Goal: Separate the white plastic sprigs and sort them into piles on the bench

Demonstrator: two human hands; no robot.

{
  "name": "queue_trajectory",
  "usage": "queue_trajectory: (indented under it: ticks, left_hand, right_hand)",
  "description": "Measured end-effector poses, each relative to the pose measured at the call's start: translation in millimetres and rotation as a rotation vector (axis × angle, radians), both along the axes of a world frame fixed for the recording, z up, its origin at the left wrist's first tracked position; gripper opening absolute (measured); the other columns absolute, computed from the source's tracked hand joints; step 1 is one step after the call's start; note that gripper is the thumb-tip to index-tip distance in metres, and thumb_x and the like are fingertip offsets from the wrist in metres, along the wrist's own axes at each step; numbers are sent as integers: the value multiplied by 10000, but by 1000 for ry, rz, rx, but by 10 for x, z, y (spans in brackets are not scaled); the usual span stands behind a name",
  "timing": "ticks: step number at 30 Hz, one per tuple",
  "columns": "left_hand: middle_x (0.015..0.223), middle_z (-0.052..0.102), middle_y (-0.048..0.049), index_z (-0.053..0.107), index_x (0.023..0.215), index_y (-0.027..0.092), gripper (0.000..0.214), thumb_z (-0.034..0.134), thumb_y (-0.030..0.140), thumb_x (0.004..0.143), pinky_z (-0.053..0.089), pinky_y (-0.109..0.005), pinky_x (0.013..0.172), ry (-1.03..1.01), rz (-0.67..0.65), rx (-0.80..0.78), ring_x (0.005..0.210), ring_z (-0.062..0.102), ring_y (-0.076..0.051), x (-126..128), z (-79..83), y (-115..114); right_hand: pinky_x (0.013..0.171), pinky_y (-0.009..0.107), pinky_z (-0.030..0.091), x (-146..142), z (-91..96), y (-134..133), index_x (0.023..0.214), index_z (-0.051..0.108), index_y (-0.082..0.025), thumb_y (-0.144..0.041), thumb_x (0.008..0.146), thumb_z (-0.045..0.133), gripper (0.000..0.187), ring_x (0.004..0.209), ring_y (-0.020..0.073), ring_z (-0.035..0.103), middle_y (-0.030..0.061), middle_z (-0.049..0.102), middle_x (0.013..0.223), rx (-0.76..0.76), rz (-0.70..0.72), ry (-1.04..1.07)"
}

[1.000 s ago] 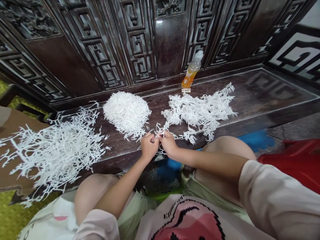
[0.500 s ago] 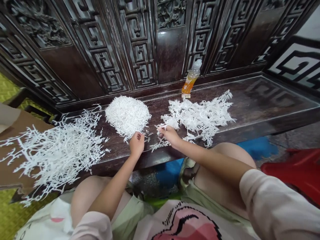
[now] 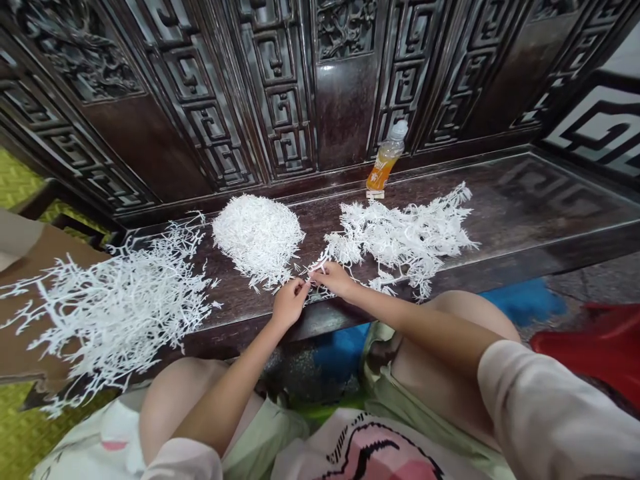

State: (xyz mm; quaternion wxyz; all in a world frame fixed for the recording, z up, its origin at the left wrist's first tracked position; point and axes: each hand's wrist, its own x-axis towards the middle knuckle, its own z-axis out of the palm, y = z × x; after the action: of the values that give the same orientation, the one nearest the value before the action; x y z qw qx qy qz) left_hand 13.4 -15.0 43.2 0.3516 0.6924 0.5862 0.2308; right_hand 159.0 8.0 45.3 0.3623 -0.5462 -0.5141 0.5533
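Observation:
My left hand [image 3: 287, 303] and my right hand [image 3: 334, 279] meet at the front of a dark wooden bench [image 3: 525, 200]. Both pinch a white plastic branch piece [image 3: 316, 272] between their fingertips. Just behind my left hand lies a round heap of small white plastic bits [image 3: 257, 235]. Behind my right hand spreads a pile of white branched plastic frames [image 3: 405, 235]. A larger pile of bare white frames [image 3: 110, 307] lies at the left, partly on brown cardboard [image 3: 20, 267].
An orange drink bottle [image 3: 386, 158] with a white cap stands at the back against the carved dark wood panel [image 3: 300, 87]. My knees sit under the bench edge. A red object [image 3: 590, 347] and a blue patch of floor [image 3: 520, 300] lie at the right.
My left hand went to the heap of small bits and has come back to meet my right hand on the branch piece. The camera has shifted slightly.

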Motion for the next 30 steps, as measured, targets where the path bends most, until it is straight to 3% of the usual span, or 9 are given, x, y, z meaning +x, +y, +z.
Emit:
queue_trajectory:
  ticks: [2, 5, 12, 17, 30]
  left_hand:
    - [579, 473, 31, 518, 666, 178, 285, 378, 389, 797, 319, -212, 572, -6, -3, 4, 577, 443, -105, 1, -24, -9]
    - [593, 481, 36, 532, 815, 189, 229, 396, 372, 793, 327, -211, 567, -51, 44, -6, 576, 455, -105, -2, -50, -19]
    - [616, 500, 32, 512, 1000, 207, 289, 414, 383, 793, 346, -219, 573, -65, 98, 47, 580, 480, -113, -7, -61, -15]
    - [706, 574, 2, 564, 884, 197, 287, 386, 409, 807, 365, -221, 600, -102, 23, 55, 638, 511, -119, -14, -28, -6]
    - [657, 572, 9, 544, 748, 187, 304, 327, 382, 832, 341, -221, 597, 17, -12, 79, 601, 489, -113, 13, -21, -25]
  right_hand:
    - [564, 201, 426, -2, 4, -8, 718, 551, -132, -226, 706, 562, 96, 547, 79, 530, -2, 597, 652, -8, 18, 6]
    - [561, 198, 419, -8, 18, -14, 709, 551, -130, -218, 701, 566, 90, 541, 75, 523, -6, 594, 641, 2, 49, 11]
    - [564, 196, 421, -19, -21, -19, 712, 563, -131, -208, 686, 571, 82, 549, 73, 514, -15, 579, 637, -7, 64, 1]
    - [554, 198, 421, -12, -82, -3, 739, 576, -136, -236, 679, 583, 117, 554, 80, 516, -20, 579, 629, 24, 87, 22]
    - [559, 198, 421, -47, -35, -46, 697, 549, -140, -240, 701, 566, 102, 565, 78, 498, -20, 565, 619, -10, 36, 93]
